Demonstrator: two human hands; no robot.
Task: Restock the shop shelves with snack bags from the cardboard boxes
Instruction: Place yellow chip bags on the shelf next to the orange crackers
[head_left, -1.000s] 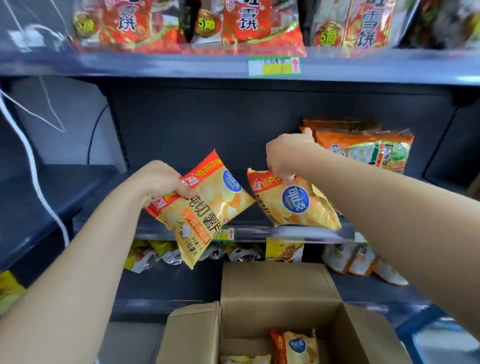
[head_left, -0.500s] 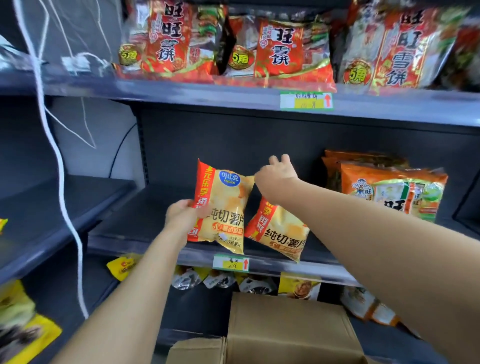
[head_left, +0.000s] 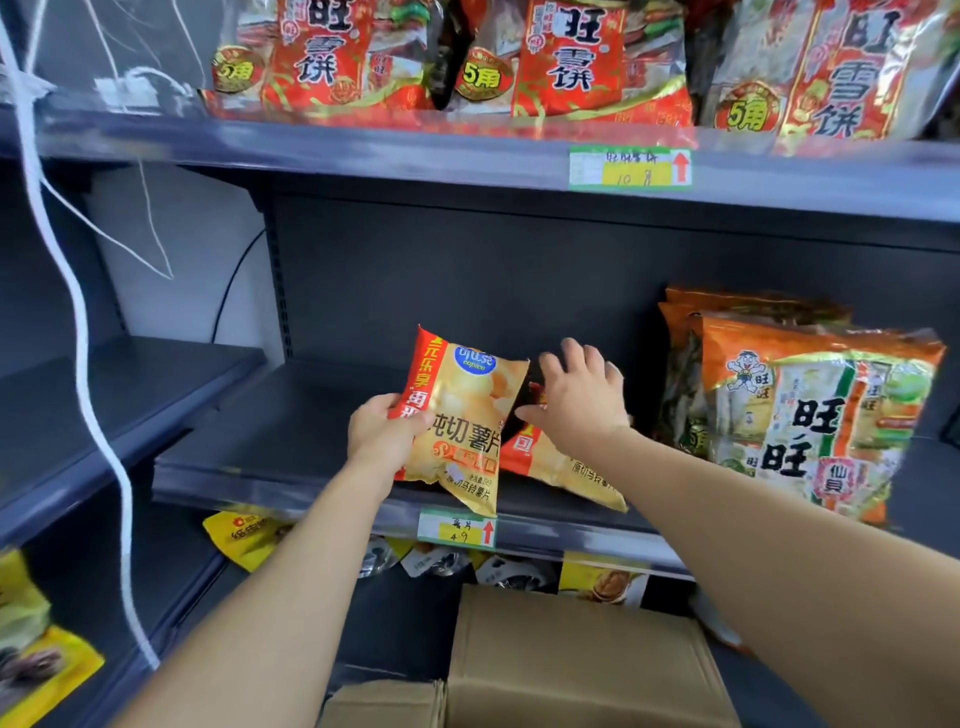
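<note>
Head view: my left hand (head_left: 387, 431) grips a chip bag (head_left: 462, 410) by its left edge, upright, bottom corner over the shelf (head_left: 249, 415) lip. My right hand (head_left: 576, 400) has just let go, fingers spread and holding nothing, over the second bag (head_left: 563, 470), which now lies tilted on the shelf, partly behind the first. Half a second ago I was carrying both. So that's one placed and one to set down, then back to the box (head_left: 571, 660) below for more.
</note>
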